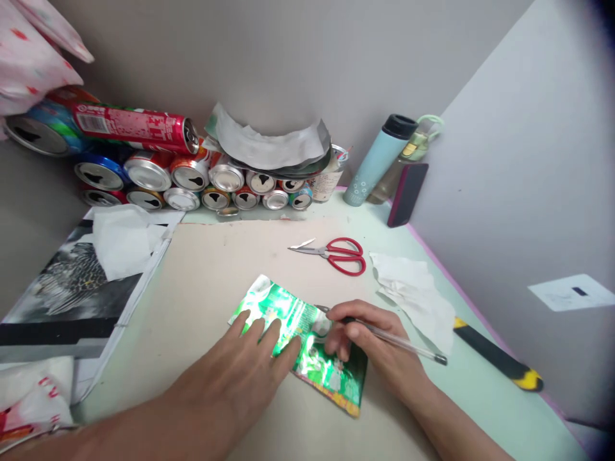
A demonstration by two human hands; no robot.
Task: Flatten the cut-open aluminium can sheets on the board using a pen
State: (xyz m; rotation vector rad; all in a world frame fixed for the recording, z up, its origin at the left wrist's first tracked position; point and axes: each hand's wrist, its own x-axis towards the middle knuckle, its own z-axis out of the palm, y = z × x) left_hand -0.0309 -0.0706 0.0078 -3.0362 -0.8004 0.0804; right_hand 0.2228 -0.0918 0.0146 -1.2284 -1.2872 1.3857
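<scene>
Item under inspection: a shiny green printed sheet (331, 374), lying aslant on the beige mat (211, 262) that covers the middle of the table (471, 403), nearer the person than the scissors (323, 252). In my judgement it is thin metal: light, springy, slick on the face, easily creased, and possibly sharp along its cut edges. The sound hold is flat pressure on the face, clear of the rim.

Left hand (250, 358): palm down, fingers spread and loosely bent, fingertips resting on the sheet's left part; nothing is gripped. Right hand (382, 342): closed around a clear pen (408, 344), lower fingers curled over the sheet. The pen's point is near the upper edge; contact cannot be confirmed.
</scene>
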